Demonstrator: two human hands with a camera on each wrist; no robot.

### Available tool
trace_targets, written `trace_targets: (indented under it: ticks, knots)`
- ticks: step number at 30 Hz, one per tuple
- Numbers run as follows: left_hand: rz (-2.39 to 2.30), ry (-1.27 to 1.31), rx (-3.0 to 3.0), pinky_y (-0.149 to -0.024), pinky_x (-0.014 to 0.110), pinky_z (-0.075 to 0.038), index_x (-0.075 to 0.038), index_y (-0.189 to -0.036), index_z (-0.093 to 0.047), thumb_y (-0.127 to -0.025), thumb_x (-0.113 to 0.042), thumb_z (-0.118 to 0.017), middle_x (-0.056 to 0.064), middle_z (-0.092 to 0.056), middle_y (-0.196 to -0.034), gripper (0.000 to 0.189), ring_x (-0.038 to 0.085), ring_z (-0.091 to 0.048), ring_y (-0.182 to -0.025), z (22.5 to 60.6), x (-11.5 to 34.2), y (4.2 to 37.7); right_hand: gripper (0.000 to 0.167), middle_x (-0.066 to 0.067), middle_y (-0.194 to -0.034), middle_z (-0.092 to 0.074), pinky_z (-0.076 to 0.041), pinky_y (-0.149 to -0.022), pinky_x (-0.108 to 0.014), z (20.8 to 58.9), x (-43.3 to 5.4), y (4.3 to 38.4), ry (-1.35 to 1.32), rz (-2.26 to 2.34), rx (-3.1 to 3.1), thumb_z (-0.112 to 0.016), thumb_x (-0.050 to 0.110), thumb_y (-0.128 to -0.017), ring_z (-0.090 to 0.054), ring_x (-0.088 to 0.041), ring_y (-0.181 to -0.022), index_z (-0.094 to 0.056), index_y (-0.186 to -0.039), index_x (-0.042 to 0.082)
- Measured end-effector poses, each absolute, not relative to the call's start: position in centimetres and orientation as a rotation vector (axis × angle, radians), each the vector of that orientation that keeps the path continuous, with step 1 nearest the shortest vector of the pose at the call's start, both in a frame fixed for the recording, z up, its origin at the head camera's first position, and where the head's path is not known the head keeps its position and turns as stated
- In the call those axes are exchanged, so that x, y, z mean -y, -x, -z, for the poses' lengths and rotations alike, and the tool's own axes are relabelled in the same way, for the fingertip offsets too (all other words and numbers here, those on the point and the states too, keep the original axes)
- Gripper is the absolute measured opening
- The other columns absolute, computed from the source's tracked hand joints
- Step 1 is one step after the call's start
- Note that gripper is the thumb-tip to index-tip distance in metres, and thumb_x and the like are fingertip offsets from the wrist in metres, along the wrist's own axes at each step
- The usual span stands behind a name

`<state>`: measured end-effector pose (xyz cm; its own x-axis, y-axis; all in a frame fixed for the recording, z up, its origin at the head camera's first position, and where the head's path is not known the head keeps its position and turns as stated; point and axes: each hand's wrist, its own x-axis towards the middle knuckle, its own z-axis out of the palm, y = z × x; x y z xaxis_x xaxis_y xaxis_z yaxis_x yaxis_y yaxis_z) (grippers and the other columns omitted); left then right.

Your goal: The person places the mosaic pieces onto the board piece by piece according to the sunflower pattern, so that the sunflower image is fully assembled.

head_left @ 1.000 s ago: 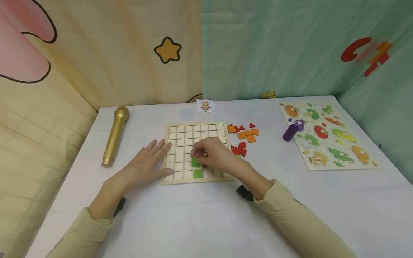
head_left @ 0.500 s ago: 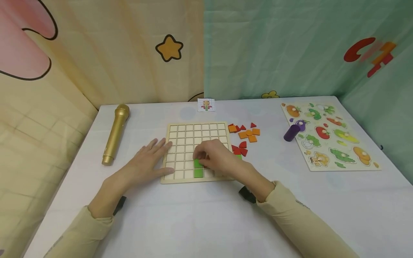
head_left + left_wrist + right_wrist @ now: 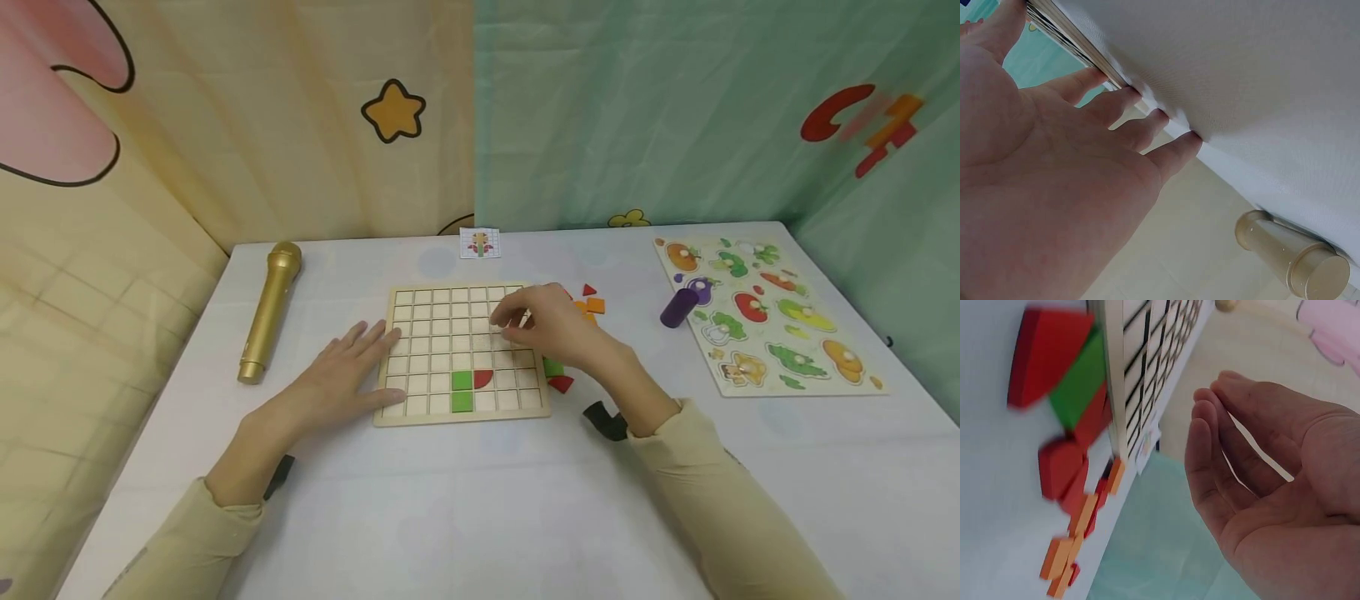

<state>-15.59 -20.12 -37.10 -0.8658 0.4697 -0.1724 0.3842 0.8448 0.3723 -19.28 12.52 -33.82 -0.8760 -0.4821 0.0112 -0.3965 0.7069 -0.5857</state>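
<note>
A wooden grid board [image 3: 420,343] lies on the white table. Two green square tiles [image 3: 462,402] sit one above the other in its lower cells, with a red quarter-round tile [image 3: 483,379] right of the upper one. My left hand [image 3: 333,379] rests with spread fingers at the board's left edge; its fingertips touch the table in the left wrist view. Over the board's right side hovers my right hand [image 3: 553,327], fingers loosely bent and nothing held. Beside the board in the right wrist view lie red pieces [image 3: 1050,350], a green tile [image 3: 1079,381] and orange pieces [image 3: 1057,557].
A gold microphone [image 3: 270,312] lies at the left. A small pattern card [image 3: 480,243] is behind the board. To the right are a purple cylinder [image 3: 678,308] and a vegetable puzzle board [image 3: 765,333]. Curtains [image 3: 600,108] hang behind the table.
My right hand pressed the upper green tile into its cell, let go, and moved up and right, uncovering the red quarter-round tile. My left hand has stayed in place.
</note>
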Motion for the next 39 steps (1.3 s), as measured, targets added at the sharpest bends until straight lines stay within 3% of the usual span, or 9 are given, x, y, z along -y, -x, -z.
trace_targets:
  ticks: [7, 14, 19, 25, 31, 39]
  knots:
    - [-0.471, -0.664, -2.776, -0.127, 0.071, -0.012, -0.009, -0.167, -0.027, -0.1, -0.052, -0.068, 0.021, -0.019, -0.175, 0.09, 0.049, -0.01, -0.161, 37.2, 20.1, 15.6, 0.022, -0.005, -0.104, -0.076, -0.058, -0.09, -0.04, 33.6, -16.8, 21.3, 0.574, 0.908, -2.812, -0.078, 0.011, -0.096, -0.065, -0.024, -0.099, -0.079, -0.117, 0.008]
    - [-0.466, -0.647, -2.774, -0.127, 0.071, -0.01, -0.009, -0.168, -0.027, -0.099, -0.054, -0.067, 0.021, -0.017, -0.175, 0.091, 0.048, -0.009, -0.162, 37.3, 20.2, 15.6, 0.03, -0.013, -0.115, -0.073, -0.061, -0.073, -0.035, 35.4, -18.6, 22.6, 0.388, 0.961, -2.865, -0.077, 0.009, -0.096, -0.064, -0.03, -0.103, -0.075, -0.126, 0.006]
    - [-0.467, -0.647, -2.778, -0.128, 0.07, -0.011, -0.01, -0.168, -0.026, -0.1, -0.054, -0.067, 0.02, -0.017, -0.175, 0.091, 0.047, -0.009, -0.162, 37.3, 20.1, 15.6, 0.036, -0.015, -0.122, -0.071, -0.059, -0.087, -0.04, 36.1, -18.3, 23.0, 0.387, 0.893, -2.877, -0.075, 0.008, -0.097, -0.06, -0.032, -0.106, -0.073, -0.132, 0.006]
    - [-0.474, -0.652, -2.778, -0.128, 0.07, -0.01, -0.011, -0.168, -0.026, -0.1, -0.055, -0.066, 0.019, -0.017, -0.176, 0.091, 0.047, -0.009, -0.162, 37.3, 20.2, 15.6, 0.022, -0.012, -0.116, -0.072, -0.056, -0.098, -0.045, 36.2, -17.7, 22.8, 0.399, 0.825, -2.913, -0.077, 0.005, -0.095, -0.056, -0.03, -0.111, -0.079, -0.117, 0.005]
    - [-0.468, -0.655, -2.784, -0.127, 0.07, -0.011, -0.011, -0.168, -0.026, -0.1, -0.055, -0.067, 0.02, -0.018, -0.175, 0.091, 0.047, -0.01, -0.162, 37.3, 20.2, 15.6, 0.016, -0.011, -0.115, -0.071, -0.061, -0.095, -0.041, 36.3, -17.2, 22.6, 0.365, 0.805, -2.921, -0.079, 0.005, -0.093, -0.064, -0.028, -0.105, -0.076, -0.11, 0.006]
    - [-0.476, -0.659, -2.783, -0.127, 0.07, -0.011, -0.011, -0.168, -0.027, -0.099, -0.057, -0.067, 0.019, -0.018, -0.175, 0.092, 0.047, -0.01, -0.162, 37.5, 20.3, 15.7, 0.013, -0.01, -0.108, -0.073, -0.061, -0.094, -0.041, 36.2, -17.2, 22.4, 0.401, 0.807, -2.945, -0.079, 0.007, -0.093, -0.064, -0.027, -0.1, -0.075, -0.106, 0.006]
